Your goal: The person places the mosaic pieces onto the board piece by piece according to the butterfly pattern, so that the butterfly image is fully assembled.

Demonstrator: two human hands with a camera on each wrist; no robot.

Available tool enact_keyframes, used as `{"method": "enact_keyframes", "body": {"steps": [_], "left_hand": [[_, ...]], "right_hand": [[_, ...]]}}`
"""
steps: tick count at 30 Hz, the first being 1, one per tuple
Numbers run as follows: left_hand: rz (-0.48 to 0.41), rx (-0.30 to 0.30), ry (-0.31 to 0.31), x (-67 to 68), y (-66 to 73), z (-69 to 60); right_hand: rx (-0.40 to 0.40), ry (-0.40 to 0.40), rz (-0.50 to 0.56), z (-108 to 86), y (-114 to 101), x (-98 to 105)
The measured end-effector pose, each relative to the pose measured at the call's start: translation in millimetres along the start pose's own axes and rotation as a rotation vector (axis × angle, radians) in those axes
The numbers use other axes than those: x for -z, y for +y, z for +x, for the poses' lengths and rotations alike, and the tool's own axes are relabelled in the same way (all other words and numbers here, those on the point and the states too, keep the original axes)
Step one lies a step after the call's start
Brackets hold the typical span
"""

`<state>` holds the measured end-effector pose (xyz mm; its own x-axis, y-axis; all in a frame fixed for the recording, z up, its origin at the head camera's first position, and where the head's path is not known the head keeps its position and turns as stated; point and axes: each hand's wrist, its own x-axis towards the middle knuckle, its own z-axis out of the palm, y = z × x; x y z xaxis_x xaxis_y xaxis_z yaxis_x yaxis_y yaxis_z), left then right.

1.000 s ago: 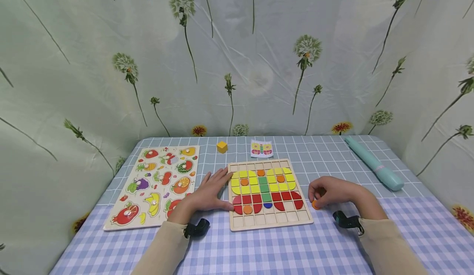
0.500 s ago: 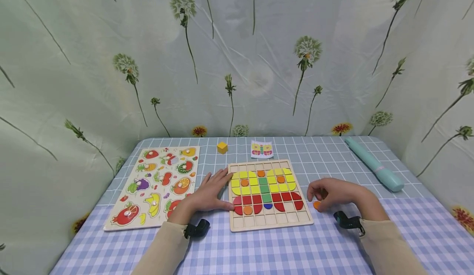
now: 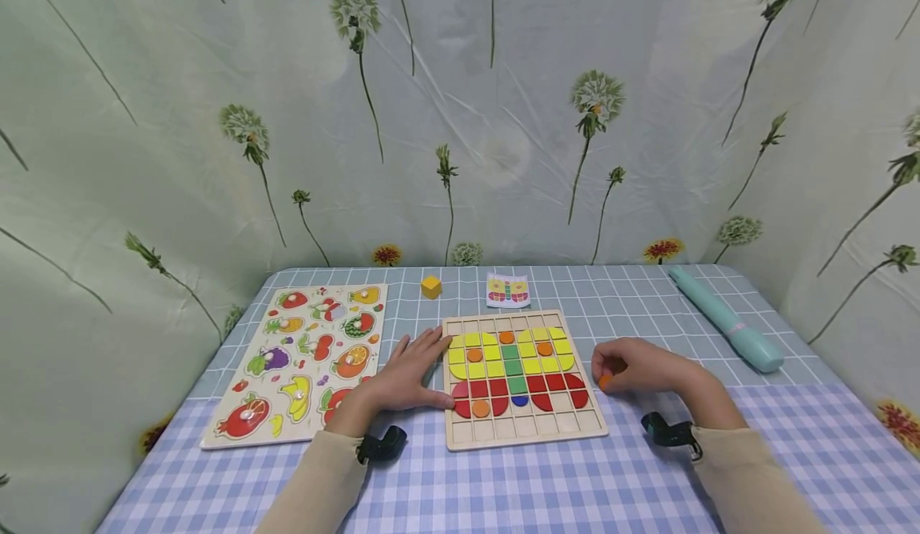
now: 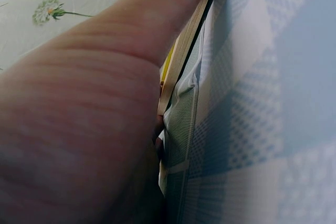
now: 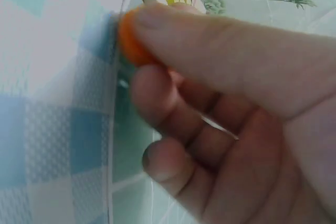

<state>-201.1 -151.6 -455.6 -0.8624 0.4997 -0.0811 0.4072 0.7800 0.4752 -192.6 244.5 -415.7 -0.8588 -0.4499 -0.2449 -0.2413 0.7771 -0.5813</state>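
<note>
Between thumb and fingers, my right hand pinches a round orange disc, just off the right side of the wooden grid board. My left hand lies with spread fingers against the board's left edge, thumb touching its rim. On the board, yellow, red, green, blue and orange pieces form a butterfly-like pattern. One orange disc sits among the red pieces at lower left; the lower right red group has a bare cell. In the left wrist view, the left thumb covers most of the board.
A fruit puzzle board lies at the left. Behind the grid board are a yellow cube and a small butterfly picture card. A teal folded umbrella-like object lies at the far right on the checked cloth.
The right hand has taken the orange disc between thumb and fingers and moved it slightly left, off the cloth. The left hand and the board have stayed put.
</note>
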Motion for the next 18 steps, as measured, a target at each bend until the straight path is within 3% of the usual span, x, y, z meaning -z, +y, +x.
{"method": "enact_keyframes", "body": {"steps": [8, 18], "left_hand": [[-0.003, -0.001, 0.000, -0.2, -0.5, 0.2], [0.006, 0.000, 0.000, 0.3, -0.4, -0.6]], "right_hand": [[0.039, 0.072, 0.026, 5.5, -12.4, -3.6], [0.131, 0.055, 0.062, 13.2, -30.9, -18.0]]}}
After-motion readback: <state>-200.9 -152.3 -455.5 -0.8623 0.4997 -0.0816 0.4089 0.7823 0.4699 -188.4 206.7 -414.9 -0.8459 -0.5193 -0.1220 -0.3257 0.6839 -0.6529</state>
